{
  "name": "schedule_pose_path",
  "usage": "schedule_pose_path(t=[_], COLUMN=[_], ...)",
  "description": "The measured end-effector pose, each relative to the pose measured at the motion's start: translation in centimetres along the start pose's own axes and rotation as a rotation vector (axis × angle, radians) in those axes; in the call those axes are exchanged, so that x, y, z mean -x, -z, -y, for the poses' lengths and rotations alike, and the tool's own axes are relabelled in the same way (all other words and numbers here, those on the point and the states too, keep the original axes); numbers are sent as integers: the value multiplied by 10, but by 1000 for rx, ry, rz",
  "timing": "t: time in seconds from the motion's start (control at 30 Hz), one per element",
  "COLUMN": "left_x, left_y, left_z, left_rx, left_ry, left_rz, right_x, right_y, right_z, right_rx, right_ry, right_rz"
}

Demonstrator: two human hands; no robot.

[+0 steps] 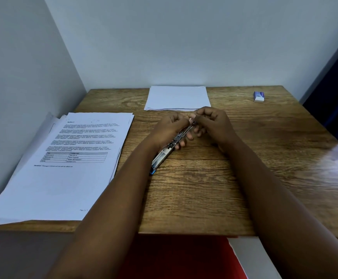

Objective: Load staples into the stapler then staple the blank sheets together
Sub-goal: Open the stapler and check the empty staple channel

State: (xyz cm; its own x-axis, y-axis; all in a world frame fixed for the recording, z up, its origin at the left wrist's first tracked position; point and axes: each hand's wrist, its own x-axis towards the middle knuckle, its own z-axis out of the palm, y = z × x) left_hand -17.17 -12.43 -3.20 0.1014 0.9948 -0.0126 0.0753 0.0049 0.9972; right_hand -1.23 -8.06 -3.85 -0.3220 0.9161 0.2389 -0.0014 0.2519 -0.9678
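A metal stapler (167,151) with a blue end lies slanted over the middle of the wooden table (204,188), swung out flat so its shiny channel shows. My left hand (169,127) grips it along its middle. My right hand (210,122) pinches at the stapler's far tip with thumb and forefinger; whether staples are between those fingers is too small to tell. The blank sheets (177,98) lie stacked at the table's far edge, just beyond my hands. A small blue-and-white staple box (259,96) sits at the far right.
A thick pile of printed pages (63,164) covers the table's left side, close to the stapler's blue end. Walls stand behind and to the left. A dark panel (333,97) rises at the right. Something red (176,256) shows below the table's front edge.
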Motion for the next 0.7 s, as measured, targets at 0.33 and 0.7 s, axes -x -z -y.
schedule_pose_path(t=[0.33, 0.7], left_x=[0, -1], left_y=[0, -4], left_z=[-2, -2], left_rx=[9, 94], left_ry=[10, 111], left_rz=[6, 29], right_x=[-2, -3], right_y=[0, 0], right_z=[0, 0], right_rx=[-26, 9], right_ry=[-27, -114], right_rz=[-7, -47])
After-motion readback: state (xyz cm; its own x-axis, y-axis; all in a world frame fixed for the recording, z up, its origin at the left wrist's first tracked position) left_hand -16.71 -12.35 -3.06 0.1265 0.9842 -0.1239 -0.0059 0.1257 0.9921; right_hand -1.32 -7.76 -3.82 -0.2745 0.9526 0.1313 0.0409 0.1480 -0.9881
